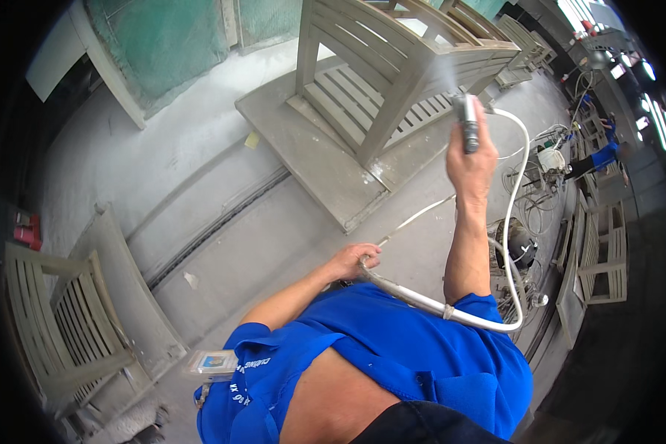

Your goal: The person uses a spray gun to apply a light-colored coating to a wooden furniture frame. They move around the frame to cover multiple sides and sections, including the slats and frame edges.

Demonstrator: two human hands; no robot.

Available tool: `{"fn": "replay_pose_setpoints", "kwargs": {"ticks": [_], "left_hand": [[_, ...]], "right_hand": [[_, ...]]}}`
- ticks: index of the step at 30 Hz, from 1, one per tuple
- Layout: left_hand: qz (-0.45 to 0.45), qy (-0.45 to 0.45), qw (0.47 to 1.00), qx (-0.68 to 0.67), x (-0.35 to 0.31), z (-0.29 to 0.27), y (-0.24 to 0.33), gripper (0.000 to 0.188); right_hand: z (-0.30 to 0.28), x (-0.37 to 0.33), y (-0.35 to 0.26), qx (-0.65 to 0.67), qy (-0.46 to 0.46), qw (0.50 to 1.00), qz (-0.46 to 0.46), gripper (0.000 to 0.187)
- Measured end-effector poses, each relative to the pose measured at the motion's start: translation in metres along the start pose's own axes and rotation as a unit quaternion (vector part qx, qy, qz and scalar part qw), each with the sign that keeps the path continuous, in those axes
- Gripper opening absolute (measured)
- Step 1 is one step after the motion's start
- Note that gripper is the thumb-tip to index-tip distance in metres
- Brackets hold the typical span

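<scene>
Green panels line the grey floor's far edge. A slatted chair sits near its left edge; white lights shine beyond its right.

The slatted chair runs out of the upper edge, and mist blurs its near corner. Just beside that chair, the right hand hides part of the spray gun. Below it, the left hand covers some of the hose. Far right of it, a co-worker is too small to read.
</scene>
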State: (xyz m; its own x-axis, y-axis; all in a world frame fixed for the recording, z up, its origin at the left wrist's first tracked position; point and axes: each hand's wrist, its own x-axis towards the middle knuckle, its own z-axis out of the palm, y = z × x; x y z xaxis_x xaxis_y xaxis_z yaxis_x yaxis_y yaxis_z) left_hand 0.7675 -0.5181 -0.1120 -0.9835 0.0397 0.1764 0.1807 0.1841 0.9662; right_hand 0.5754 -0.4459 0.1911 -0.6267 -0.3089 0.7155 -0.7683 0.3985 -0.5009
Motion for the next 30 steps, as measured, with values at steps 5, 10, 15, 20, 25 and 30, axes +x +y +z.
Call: {"fn": "replay_pose_setpoints", "kwargs": {"ticks": [5,10,15,20,25,30], "left_hand": [[0.095,-0.006,0.995,-0.007,-0.008,-0.038,-0.021,0.015],[0.071,-0.031,0.997,-0.02,-0.016,-0.11,-0.021,0.018],[-0.117,-0.062,0.991,0.03,-0.014,-0.198,0.006,0.019],[-0.092,-0.079,0.992,-0.024,-0.023,-0.237,-0.016,0.018],[0.081,-0.171,0.982,0.004,-0.017,-0.26,-0.077,0.014],[0.102,-0.22,0.97,0.019,-0.031,-0.31,-0.082,0.004]], "right_hand": [[0.043,0.02,-0.03,0.021,0.071,0.986,0.152,0.056],[0.163,0.085,-0.04,0.048,0.044,0.994,0.092,0.059],[0.29,0.162,-0.108,0.126,-0.049,0.987,0.082,0.058],[0.303,0.125,-0.118,0.113,-0.067,0.983,0.125,0.055],[0.228,0.01,-0.107,-0.025,0.037,0.989,0.144,0.054],[0.259,-0.024,-0.137,-0.055,0.047,0.935,0.348,0.056]]}}
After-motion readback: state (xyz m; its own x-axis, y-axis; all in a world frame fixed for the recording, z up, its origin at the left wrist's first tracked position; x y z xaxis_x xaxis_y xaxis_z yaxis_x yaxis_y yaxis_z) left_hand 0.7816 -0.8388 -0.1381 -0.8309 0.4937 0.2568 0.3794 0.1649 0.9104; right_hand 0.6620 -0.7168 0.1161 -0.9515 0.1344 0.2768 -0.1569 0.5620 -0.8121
